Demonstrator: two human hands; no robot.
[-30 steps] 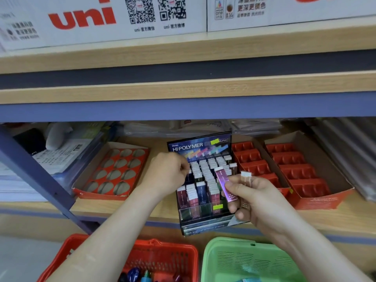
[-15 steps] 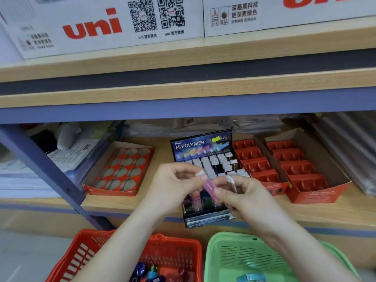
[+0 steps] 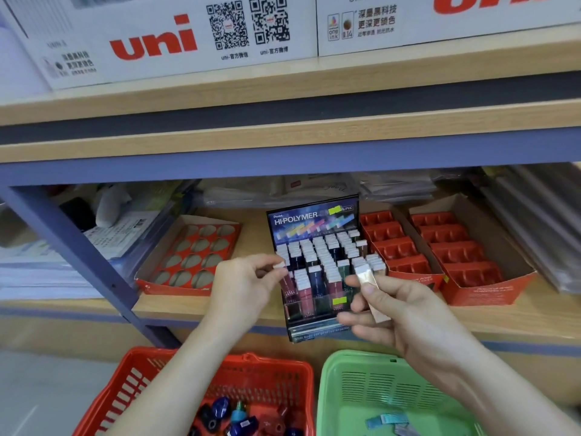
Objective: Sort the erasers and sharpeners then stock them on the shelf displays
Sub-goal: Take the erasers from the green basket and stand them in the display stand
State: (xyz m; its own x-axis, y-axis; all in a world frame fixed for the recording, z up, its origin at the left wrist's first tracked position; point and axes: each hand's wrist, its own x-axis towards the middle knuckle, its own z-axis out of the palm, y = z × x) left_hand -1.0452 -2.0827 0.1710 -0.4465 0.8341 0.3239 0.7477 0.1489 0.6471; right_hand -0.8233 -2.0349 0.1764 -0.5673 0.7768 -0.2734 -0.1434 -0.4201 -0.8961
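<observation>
Your hands have split since half a sec ago: both were on one pink eraser then. Now your left hand (image 3: 248, 286) is at the left edge of the display box (image 3: 314, 215), pinching a white-tipped eraser (image 3: 279, 265) btwn thumb and forefinger. Its body is lost among the packed rows, so can't tell if it's in a slot. Your right hand (image 3: 399, 316) grips a pale eraser (image 3: 366, 276) in front of the box's right side, fingers covering its lower part. Red basket (image 3: 195, 357) w/ sharpeners (image 3: 220, 410) and green basket (image 3: 355, 355) w/ blue erasers (image 3: 385, 420) are cut off at the bottom.
</observation>
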